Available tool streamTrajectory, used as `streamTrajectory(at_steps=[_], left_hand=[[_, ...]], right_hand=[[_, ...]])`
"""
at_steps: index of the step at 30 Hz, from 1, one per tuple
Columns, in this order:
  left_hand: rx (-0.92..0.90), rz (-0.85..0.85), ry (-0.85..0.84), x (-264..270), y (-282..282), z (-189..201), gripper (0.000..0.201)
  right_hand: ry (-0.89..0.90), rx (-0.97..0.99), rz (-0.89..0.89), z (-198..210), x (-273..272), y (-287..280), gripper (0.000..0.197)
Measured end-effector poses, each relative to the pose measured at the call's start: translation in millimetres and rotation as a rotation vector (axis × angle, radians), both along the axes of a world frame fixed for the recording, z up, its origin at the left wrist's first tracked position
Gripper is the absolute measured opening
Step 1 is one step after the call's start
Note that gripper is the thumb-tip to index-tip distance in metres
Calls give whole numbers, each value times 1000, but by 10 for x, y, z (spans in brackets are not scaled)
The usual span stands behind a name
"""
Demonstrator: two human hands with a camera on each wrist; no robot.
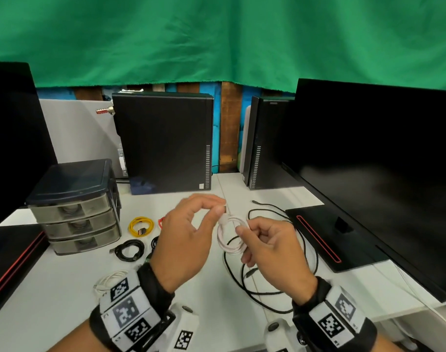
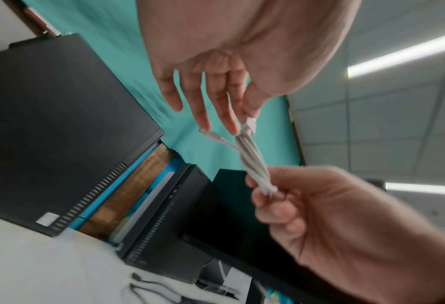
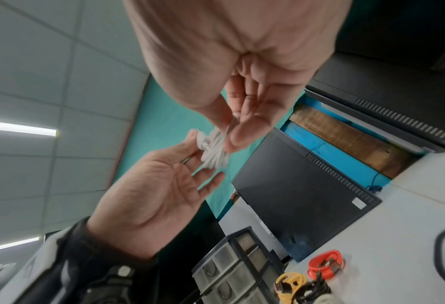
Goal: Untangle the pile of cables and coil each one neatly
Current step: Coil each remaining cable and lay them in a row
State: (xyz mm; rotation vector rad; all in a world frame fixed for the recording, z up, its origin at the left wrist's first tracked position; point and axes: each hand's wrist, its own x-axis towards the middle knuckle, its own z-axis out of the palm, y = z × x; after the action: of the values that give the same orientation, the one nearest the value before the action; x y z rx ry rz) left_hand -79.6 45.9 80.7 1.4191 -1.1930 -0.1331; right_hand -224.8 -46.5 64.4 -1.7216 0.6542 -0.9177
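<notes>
From the head view we see both hands raised over the white tabletop (image 1: 64,295), sharing a small white cable (image 1: 229,237) wound into a coil. The left hand (image 1: 188,240) pinches the cable's plug end between thumb and forefinger at the top of the coil; the right hand (image 1: 270,247) grips the coil's right side with curled fingers. Beneath them a long black cable (image 1: 310,252) sprawls loose on the tabletop, near the monitor (image 1: 369,174) on the right. To the left lie a yellow coil (image 1: 141,226), a black coil (image 1: 129,250) and, by the left wrist, another white coil (image 1: 110,280); a red cable (image 1: 161,221) peeks out behind the left hand. A drawer unit (image 1: 75,207) stands at the left, and two computer towers (image 1: 166,141) at the back.

In the left wrist view we see the left hand (image 2: 216,82) with thumb and forefinger closed on the plug, the other fingers extended, while the right hand (image 2: 320,216) clasps the bunched strands of the white cable (image 2: 252,160).

In the right wrist view we see the right hand (image 3: 242,107) with fingertips closed on the white cable (image 3: 213,152), and the left hand (image 3: 159,185) meeting it from below. The red cable (image 3: 325,263) and yellow coil (image 3: 291,281) lie on the tabletop by the drawer unit (image 3: 229,273).
</notes>
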Motion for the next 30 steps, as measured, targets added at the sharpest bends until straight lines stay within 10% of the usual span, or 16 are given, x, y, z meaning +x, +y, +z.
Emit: streamTrajectory(at_steps=[14, 25, 30], left_hand=[[236, -238, 981, 29, -120, -46, 24], [214, -327, 206, 33, -98, -249, 53], [221, -192, 143, 71, -161, -302, 23]], right_hand=[[6, 232, 150, 11, -18, -49, 26], [-34, 268, 35, 7, -36, -113, 23], [11, 171, 21, -29, -6, -81, 26]])
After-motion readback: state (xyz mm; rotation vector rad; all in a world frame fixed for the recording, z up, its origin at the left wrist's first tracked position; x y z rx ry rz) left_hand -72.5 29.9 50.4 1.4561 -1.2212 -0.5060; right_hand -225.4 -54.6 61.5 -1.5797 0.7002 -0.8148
